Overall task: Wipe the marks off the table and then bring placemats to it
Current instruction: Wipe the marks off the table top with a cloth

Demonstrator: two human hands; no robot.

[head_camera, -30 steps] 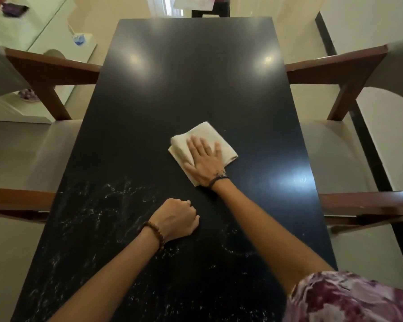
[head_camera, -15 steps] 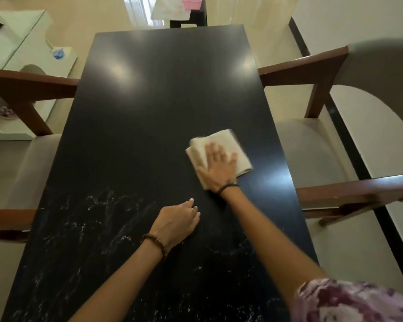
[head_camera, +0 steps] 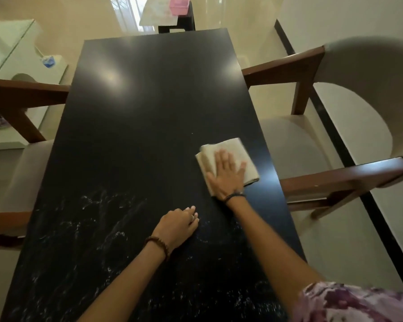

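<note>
A long black table [head_camera: 149, 101] runs away from me. White smeared marks [head_camera: 98, 219] cover its near left part and near edge. A folded beige cloth [head_camera: 240, 152] lies flat near the table's right edge. My right hand [head_camera: 228, 175] presses on the cloth with straight, spread fingers. My left hand [head_camera: 177, 226] rests on the table just left of the right forearm, fingers loosely bent, holding nothing. No placemats show on the table.
Wooden-armed chairs with beige seats stand on both sides: one [head_camera: 335, 145] at the right, one [head_camera: 16, 173] at the left. A dark stand with a pink box [head_camera: 179, 4] sits beyond the far end. White furniture [head_camera: 16, 56] stands at the far left.
My right hand slid the cloth from the table's middle toward the right edge. My left hand loosened from a fist to relaxed fingers on the table.
</note>
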